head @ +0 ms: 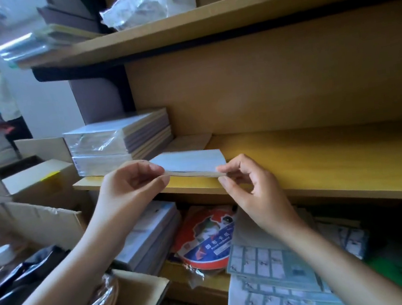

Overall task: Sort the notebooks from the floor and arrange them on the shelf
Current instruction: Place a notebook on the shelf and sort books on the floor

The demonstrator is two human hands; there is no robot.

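A thin pale-blue notebook (191, 163) is held flat just above the front edge of the middle wooden shelf (322, 160). My left hand (133, 183) pinches its left corner between thumb and fingers. My right hand (247, 184) pinches its right corner the same way. To the left on the same shelf stands a stack of plastic-wrapped notebooks (120, 140). Most of the shelf board to the right of the notebook is bare.
The upper shelf (204, 20) carries a crumpled plastic bag (136, 8) and wrapped packs (30, 45). Below are more wrapped notebooks (152, 237), a red round packet (205, 238) and blue-green grid sheets (273, 277). Open cardboard boxes (38, 180) stand at the left.
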